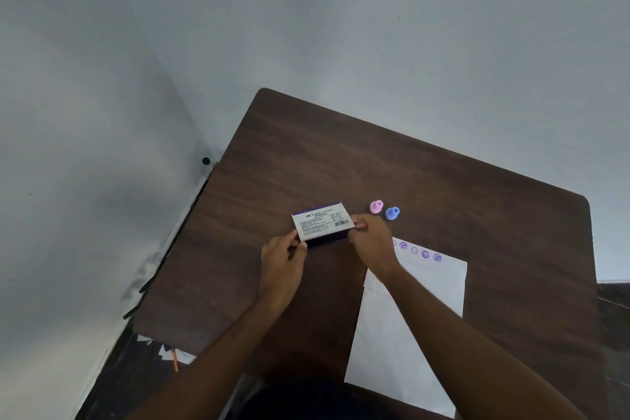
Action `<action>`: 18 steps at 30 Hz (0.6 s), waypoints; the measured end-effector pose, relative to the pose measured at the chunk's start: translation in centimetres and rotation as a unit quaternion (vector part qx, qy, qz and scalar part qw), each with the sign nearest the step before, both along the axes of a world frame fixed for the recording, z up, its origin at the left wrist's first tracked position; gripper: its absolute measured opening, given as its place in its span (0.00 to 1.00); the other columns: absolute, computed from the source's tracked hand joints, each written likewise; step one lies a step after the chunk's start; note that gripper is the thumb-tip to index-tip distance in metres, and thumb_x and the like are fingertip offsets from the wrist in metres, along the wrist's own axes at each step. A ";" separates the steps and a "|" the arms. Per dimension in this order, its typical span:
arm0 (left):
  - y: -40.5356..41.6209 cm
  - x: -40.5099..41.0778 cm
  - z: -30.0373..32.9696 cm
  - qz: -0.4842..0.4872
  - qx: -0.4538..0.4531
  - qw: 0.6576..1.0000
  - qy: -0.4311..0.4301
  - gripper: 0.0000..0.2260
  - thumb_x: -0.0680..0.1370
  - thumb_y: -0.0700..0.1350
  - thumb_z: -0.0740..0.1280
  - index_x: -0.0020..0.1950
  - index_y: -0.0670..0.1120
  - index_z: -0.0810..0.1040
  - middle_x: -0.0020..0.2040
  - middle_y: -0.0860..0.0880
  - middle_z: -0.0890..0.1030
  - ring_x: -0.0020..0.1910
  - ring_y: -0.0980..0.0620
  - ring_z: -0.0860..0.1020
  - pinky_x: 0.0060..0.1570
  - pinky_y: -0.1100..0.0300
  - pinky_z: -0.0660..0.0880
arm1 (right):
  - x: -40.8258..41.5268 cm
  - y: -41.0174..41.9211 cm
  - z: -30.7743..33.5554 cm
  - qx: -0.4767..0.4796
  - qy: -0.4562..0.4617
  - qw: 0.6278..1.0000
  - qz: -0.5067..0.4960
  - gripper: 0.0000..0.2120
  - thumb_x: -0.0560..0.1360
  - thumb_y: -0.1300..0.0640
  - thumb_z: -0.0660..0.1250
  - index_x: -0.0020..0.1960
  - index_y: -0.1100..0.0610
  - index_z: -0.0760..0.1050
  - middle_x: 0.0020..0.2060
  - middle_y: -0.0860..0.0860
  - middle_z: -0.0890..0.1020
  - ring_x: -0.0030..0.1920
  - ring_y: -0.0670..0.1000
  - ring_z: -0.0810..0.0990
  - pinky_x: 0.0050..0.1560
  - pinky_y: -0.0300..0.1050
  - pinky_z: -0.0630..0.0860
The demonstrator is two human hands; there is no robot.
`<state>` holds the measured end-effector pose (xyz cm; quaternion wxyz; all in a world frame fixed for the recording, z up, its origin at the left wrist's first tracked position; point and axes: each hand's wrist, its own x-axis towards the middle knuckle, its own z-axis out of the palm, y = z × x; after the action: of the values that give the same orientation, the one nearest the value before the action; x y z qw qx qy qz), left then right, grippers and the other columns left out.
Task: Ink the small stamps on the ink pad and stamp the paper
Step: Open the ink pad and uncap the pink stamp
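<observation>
The ink pad [322,223] is a flat box with a white printed label and a dark purple body, held just above the dark wooden table [341,164]. My left hand [283,256] pinches its left end and my right hand [371,240] grips its right end. Whether its lid is closed I cannot tell. A small pink stamp [376,207] and a small blue stamp [392,213] stand upright on the table just right of the pad, apart from both hands. The white paper [419,310] lies to the right under my right forearm, with a row of several purple stamp marks [419,252] along its top edge.
The table stands in a corner of pale walls. Its left edge runs close to the wall. On the dark floor at lower left lie paper scraps [167,349] and an orange pencil [175,361]. Bare tabletop stretches behind the pad and stamps.
</observation>
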<state>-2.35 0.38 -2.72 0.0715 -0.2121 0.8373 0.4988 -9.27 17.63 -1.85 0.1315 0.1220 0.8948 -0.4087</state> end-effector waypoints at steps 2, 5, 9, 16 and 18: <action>-0.5 -0.5 0.3 -0.007 -0.011 1.000 0.021 0.14 0.78 0.44 0.65 0.64 0.49 0.77 0.50 0.54 0.76 0.55 0.52 0.71 0.52 0.63 0.67 | -0.6 -0.2 0.5 -0.016 -0.009 1.000 -0.018 0.10 0.73 0.63 0.63 0.50 0.56 0.81 0.45 0.52 0.85 0.44 0.48 0.82 0.46 0.45 0.80; -1.4 -1.7 0.4 -0.011 -0.028 0.999 0.033 0.13 0.77 0.42 0.65 0.61 0.49 0.78 0.52 0.53 0.76 0.56 0.51 0.71 0.54 0.59 0.70 | -1.8 -0.5 1.0 -0.024 -0.010 0.999 -0.022 0.11 0.75 0.62 0.62 0.54 0.57 0.79 0.47 0.55 0.84 0.47 0.52 0.82 0.51 0.51 0.81; -2.4 -3.7 0.2 -0.017 -0.031 0.999 0.021 0.16 0.75 0.41 0.64 0.63 0.51 0.78 0.57 0.52 0.76 0.58 0.54 0.70 0.56 0.57 0.71 | -3.7 -1.0 1.7 -0.068 -0.026 0.997 0.001 0.09 0.77 0.59 0.62 0.45 0.46 0.77 0.42 0.48 0.84 0.45 0.50 0.83 0.51 0.54 0.82; -2.9 -6.5 -1.1 0.005 0.045 0.999 -0.026 0.19 0.76 0.42 0.66 0.66 0.53 0.75 0.61 0.52 0.78 0.59 0.56 0.76 0.58 0.53 0.78 | -6.7 -1.6 1.2 -0.074 -0.058 0.995 0.018 0.13 0.76 0.61 0.65 0.60 0.58 0.77 0.56 0.55 0.82 0.55 0.54 0.80 0.58 0.55 0.79; -2.8 -6.9 -1.4 0.009 0.047 0.998 -0.039 0.20 0.76 0.43 0.67 0.67 0.53 0.74 0.61 0.53 0.78 0.60 0.54 0.76 0.58 0.52 0.77 | -7.1 -1.9 1.1 -0.067 -0.066 0.995 0.018 0.15 0.75 0.63 0.64 0.61 0.59 0.76 0.57 0.56 0.81 0.56 0.55 0.79 0.58 0.55 0.79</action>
<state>-9.27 -2.37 -4.16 0.1101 -0.2352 0.8076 0.5295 -16.35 15.73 -0.79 0.2054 0.1233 0.8568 -0.4565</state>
